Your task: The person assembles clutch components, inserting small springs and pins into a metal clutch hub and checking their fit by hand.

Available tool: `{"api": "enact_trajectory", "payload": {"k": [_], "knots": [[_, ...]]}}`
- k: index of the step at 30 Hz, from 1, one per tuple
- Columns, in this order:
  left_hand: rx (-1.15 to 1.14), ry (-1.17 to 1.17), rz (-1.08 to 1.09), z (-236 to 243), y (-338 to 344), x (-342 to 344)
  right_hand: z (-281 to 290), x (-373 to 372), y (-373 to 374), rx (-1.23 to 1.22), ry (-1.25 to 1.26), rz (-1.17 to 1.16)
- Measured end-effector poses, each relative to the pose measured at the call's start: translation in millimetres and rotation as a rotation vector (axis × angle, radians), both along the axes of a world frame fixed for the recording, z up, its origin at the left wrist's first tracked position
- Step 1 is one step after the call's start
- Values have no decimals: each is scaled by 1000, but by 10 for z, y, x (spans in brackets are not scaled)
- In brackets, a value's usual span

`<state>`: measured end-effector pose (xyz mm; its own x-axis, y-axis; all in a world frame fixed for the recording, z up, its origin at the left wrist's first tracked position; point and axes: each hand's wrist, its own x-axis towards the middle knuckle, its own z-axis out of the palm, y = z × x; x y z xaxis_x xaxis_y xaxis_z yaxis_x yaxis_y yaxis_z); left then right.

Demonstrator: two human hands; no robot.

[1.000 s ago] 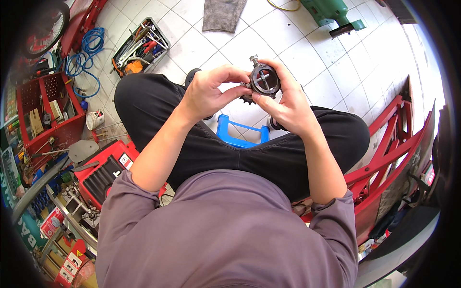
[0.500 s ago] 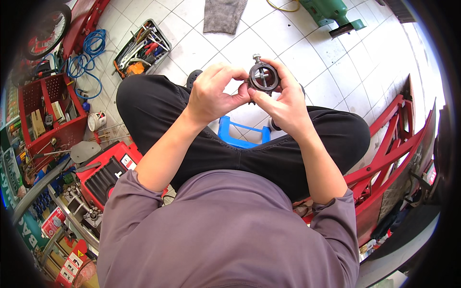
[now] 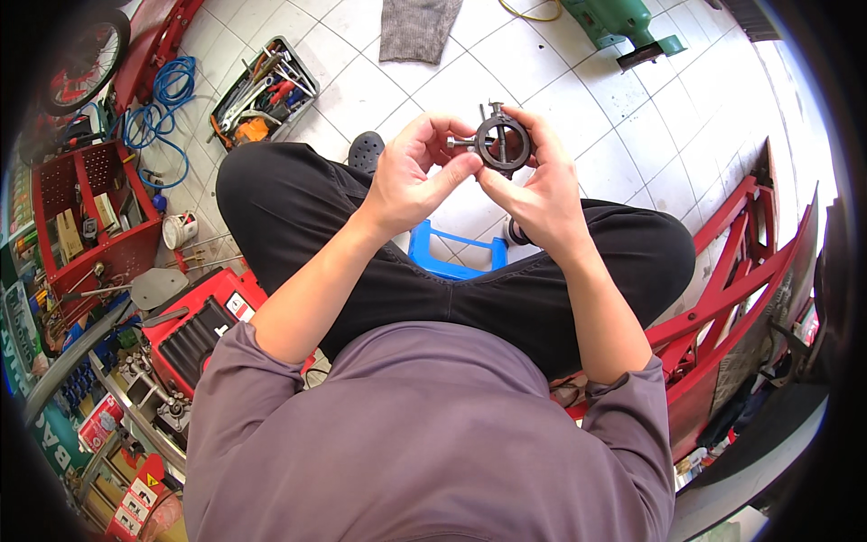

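A dark metal ring with bolts through its rim (image 3: 526,149) is held up in front of me, above the blue stool-like piece (image 3: 452,267) between my legs. My right hand (image 3: 548,176) grips its right side, fingers behind and thumb along the lower edge. My left hand (image 3: 417,167) is curled at its left side, its thumb tip against the ring's lower left. A silver bolt (image 3: 459,143) sticks out leftward between that thumb and the fingers. Another bolt (image 3: 496,109) rises from the ring's top, and a bolt shank crosses the opening. The fingertips behind are partly hidden.
A black tray of hand tools (image 3: 265,95) lies on the tiled floor ahead left, near a coiled blue hose (image 3: 173,83). A green power tool (image 3: 628,27) and a grey cloth (image 3: 417,32) lie farther off. Red metal frames (image 3: 713,303) stand at right, a red case (image 3: 194,330) at left.
The ring has turned and shifted slightly right, so a silver bolt now shows at its left. My left fingers have loosened from their pinch there and spread around the bolt.
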<state>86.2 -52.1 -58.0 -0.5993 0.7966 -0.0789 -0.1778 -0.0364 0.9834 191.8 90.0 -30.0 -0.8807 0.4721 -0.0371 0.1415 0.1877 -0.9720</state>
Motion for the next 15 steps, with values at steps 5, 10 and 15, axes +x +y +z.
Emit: {"api": "enact_trajectory", "payload": {"k": [5, 10, 15], "knots": [[-46, 244, 83, 35, 21, -28, 6, -21, -59, -55, 45, -55], [-8, 550, 70, 69, -23, -82, 3, -19, -61, 35, 37, -38], [131, 270, 196, 119, 41, 4, 22, 1, -48, -39, 76, -22]]}}
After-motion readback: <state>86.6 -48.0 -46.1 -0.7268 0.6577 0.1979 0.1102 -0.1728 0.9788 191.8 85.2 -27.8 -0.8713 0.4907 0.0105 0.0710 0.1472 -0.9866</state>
